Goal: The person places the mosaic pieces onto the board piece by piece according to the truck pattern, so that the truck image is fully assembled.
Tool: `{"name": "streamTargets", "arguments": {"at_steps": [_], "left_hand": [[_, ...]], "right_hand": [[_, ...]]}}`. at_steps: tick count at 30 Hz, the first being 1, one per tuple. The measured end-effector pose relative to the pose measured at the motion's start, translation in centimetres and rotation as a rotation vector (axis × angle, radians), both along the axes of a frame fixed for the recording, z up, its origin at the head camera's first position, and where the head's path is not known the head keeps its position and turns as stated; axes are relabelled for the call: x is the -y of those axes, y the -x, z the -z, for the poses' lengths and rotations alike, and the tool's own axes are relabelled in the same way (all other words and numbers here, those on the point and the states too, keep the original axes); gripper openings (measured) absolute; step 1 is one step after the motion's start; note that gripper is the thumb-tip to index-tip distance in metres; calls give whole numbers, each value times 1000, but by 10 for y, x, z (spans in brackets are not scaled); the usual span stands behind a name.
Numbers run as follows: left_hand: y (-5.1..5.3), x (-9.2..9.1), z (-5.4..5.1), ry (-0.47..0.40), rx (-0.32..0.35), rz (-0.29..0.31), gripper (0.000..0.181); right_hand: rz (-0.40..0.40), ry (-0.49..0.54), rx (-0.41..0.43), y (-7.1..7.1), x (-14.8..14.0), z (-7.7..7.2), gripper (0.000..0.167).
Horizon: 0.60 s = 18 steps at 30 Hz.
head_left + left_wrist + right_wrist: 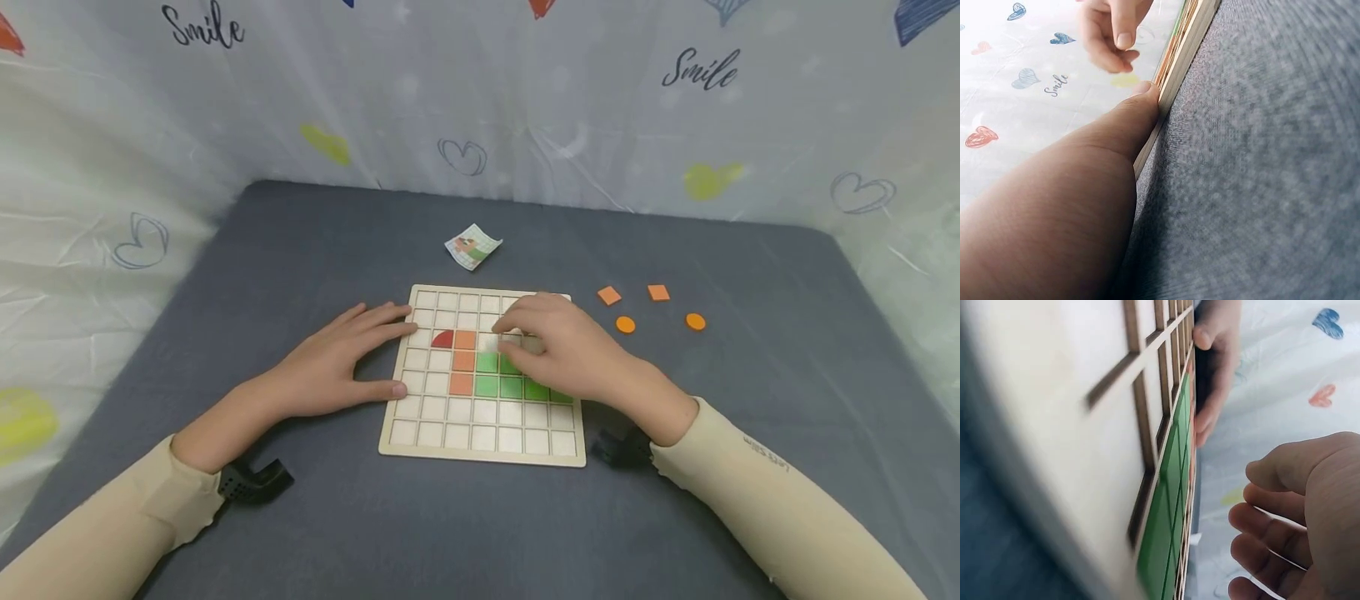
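A pale wooden grid board lies on the dark table. In its cells sit a red quarter-circle tile, a column of orange square tiles and several green tiles, partly covered by my right hand. My left hand touches the board's left edge with fingertips and thumb, fingers spread. Over the right half of the board hovers my right hand, its fingers loosely bent. The right wrist view shows the right hand with thumb and fingers apart and nothing between them.
Two loose orange square tiles and two orange round tiles lie right of the board. Behind the board is a small curled picture card with a coloured grid. A printed white curtain hangs behind the table.
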<state>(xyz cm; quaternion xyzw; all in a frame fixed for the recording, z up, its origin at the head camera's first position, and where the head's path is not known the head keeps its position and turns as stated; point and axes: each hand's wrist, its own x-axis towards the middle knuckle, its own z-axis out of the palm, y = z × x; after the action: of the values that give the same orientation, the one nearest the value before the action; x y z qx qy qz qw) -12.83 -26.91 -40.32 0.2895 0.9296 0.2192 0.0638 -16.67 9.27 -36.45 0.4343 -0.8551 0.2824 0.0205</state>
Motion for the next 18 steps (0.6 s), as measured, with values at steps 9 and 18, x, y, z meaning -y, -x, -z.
{"name": "streamTargets", "arguments": {"at_steps": [9, 18], "left_hand": [[-1, 1, 2, -9, -13, 6, 90], [-1, 1, 1, -3, -9, -7, 90]], "right_hand": [[114, 13, 6, -10, -42, 2, 17], [194, 10, -33, -19, -73, 5, 15]]}}
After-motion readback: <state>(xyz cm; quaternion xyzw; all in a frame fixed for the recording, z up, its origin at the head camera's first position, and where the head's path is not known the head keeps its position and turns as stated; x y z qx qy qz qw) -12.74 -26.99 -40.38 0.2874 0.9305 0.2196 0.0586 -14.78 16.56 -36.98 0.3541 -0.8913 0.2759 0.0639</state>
